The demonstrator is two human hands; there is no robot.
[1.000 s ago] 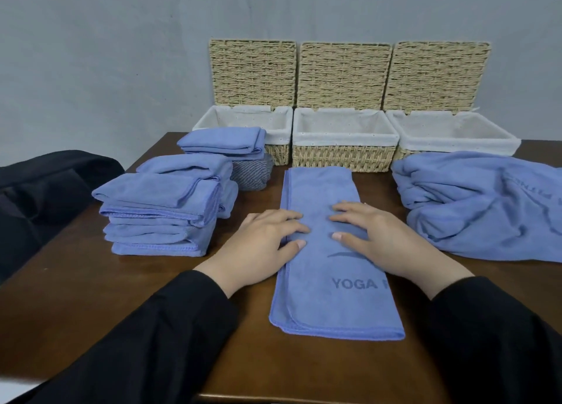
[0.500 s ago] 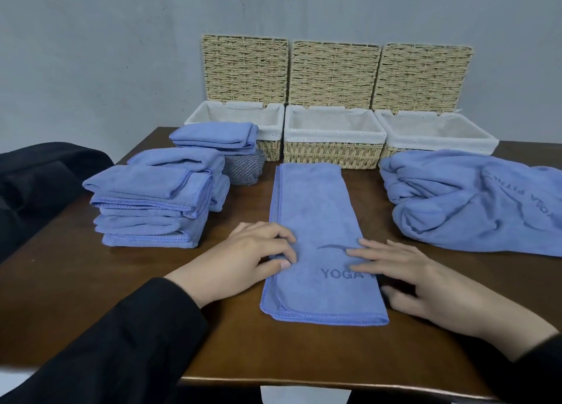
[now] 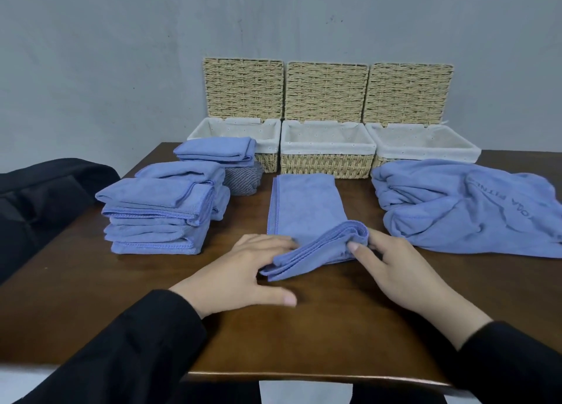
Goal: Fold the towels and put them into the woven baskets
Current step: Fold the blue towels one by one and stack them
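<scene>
Folding is the step in hand: the long blue towel (image 3: pixel 305 208) lies as a narrow strip on the tabletop (image 3: pixel 319 321), running from the person toward the middle basket (image 3: pixel 327 160), and its near end is being lifted and turned over toward that basket. The left hand (image 3: pixel 243 269) has its fingers tucked under the raised left corner with the thumb stretched flat on the wood; the right hand (image 3: pixel 392 266) pinches the doubled right edge between thumb and fingers. Both hands grip cloth, neither is spread flat.

Next, I judge, the lifted end has to be carried forward and laid square on the far half, edges matched, then smoothed down. The layered hem looks loose, so it could slip apart if one side leads.

No towel is yet in any basket, as far as the linings show. Left of the middle basket stands the left basket (image 3: pixel 267 140), and right of it the right basket (image 3: pixel 425 143), all three with lids propped open against the wall. A stack of folded towels (image 3: pixel 158 218) sits left of the strip, with a smaller folded pile (image 3: pixel 217 152) behind it, partly in front of the left basket. A heap of unfolded towels (image 3: pixel 465 208) lies in front of the right basket. The path to the middle basket looks free.
</scene>
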